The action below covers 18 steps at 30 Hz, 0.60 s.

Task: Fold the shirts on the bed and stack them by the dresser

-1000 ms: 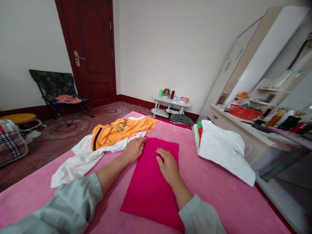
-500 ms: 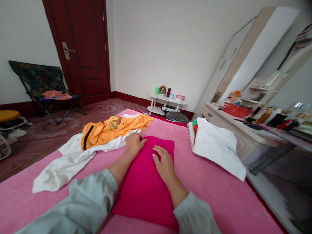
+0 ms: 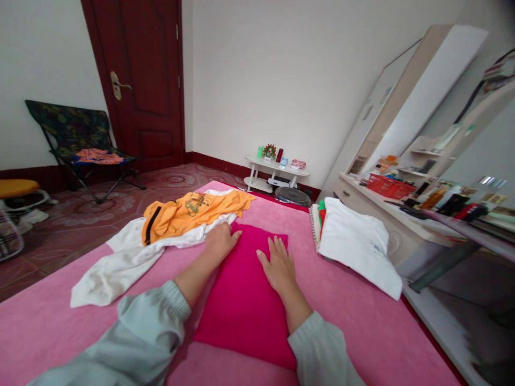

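Observation:
A magenta garment [image 3: 247, 300], folded into a long flat rectangle, lies on the pink bed cover [image 3: 346, 327] in front of me. My left hand [image 3: 220, 242] rests at its far left edge, thumb apart from the fingers and pointing inward over the cloth; the fingertips are partly hidden. On the far right part of the garment lies my right hand [image 3: 278, 265], open and palm down with its fingers spread. Just beyond my left hand, an orange shirt [image 3: 195, 214] with a dark stripe is spread over a white garment [image 3: 116, 273].
To the right sits a stack of folded clothes with a white shirt [image 3: 356, 238] on top. A dressing table [image 3: 422, 225] carrying a red basket [image 3: 388, 185] and bottles flanks the bed. Beyond its far end stands a small white table [image 3: 277, 167]; a folding chair [image 3: 76, 134] is at left.
My right hand has slid slightly outward and flattened, its fingers spreading toward the garment's far right corner. The left hand stays at the left edge. The view has shifted slightly.

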### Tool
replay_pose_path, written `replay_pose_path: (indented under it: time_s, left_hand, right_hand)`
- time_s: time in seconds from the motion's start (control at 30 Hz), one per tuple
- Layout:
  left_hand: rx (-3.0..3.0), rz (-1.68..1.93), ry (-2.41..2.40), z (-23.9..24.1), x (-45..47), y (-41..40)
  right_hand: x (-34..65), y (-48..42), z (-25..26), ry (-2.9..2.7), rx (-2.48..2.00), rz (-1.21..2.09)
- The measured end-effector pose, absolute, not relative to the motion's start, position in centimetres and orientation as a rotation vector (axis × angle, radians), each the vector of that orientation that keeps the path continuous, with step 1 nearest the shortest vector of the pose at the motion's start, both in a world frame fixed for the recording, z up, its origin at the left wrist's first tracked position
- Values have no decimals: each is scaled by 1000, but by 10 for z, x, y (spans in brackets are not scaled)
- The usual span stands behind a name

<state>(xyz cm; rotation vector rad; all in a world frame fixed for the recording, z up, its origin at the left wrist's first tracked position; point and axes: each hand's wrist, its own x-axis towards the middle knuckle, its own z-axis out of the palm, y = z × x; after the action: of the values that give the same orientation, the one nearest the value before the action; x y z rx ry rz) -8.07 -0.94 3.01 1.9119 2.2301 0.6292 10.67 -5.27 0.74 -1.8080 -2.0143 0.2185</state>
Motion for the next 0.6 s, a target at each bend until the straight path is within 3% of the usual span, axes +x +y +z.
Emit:
replay_pose_path:
  time_s: [0.17, 0.37, 0.6]
  left_hand:
    - [1959, 409, 1858, 40, -97, -53]
    - [1763, 593, 1309, 32, -116, -147]
    - [1699, 803, 1084, 27, -105, -177]
  right_hand:
    - [110, -56, 7, -1949, -1719, 103]
    - [99, -77, 26, -2094, -1365, -51]
    - [28, -70, 59, -2209, -1734, -43]
